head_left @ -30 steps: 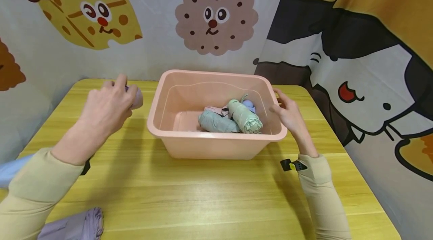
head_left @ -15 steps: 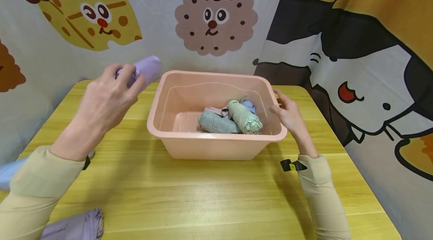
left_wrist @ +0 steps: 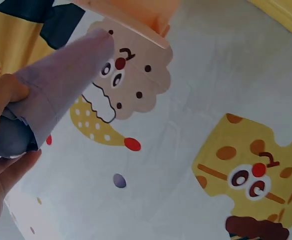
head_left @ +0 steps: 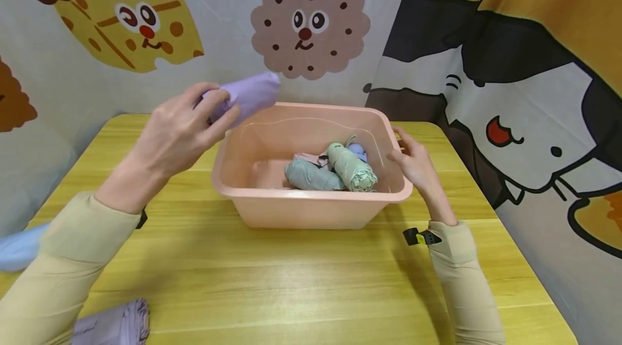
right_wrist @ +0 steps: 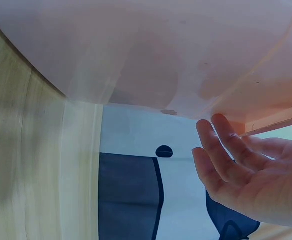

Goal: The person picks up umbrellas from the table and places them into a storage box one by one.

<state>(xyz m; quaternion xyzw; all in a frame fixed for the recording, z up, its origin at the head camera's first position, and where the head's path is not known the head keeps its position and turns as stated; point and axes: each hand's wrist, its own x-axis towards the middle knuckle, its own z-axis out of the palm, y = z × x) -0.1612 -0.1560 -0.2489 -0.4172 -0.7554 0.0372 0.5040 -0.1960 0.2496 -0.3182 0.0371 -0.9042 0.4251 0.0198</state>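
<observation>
My left hand (head_left: 182, 123) holds a purple rolled-up folding umbrella (head_left: 252, 94) above the left back rim of a pink plastic bin (head_left: 301, 210). In the left wrist view, the umbrella's dark rounded end sits between my thumb and fingers. My right hand (head_left: 415, 164) grips the bin's right rim, with the thumb over the edge and fingers along the outer wall. Inside the bin, toward the right, lie a light green rolled umbrella (head_left: 351, 168), a grey-green roll (head_left: 313, 175), a partly hidden pink cloth item (head_left: 306, 157) and a blue item (head_left: 357, 149).
A greyish-purple folded cloth bundle (head_left: 116, 323) lies at the table's front left. Behind my left forearm, a light blue item (head_left: 19, 248) is partly hidden. A cartoon-printed curtain (head_left: 218, 37) hangs behind the wooden table (head_left: 311, 285).
My left hand has risen and moved right, bringing the purple umbrella from left of the bin to above its back left rim. My right hand has stayed on the rim.
</observation>
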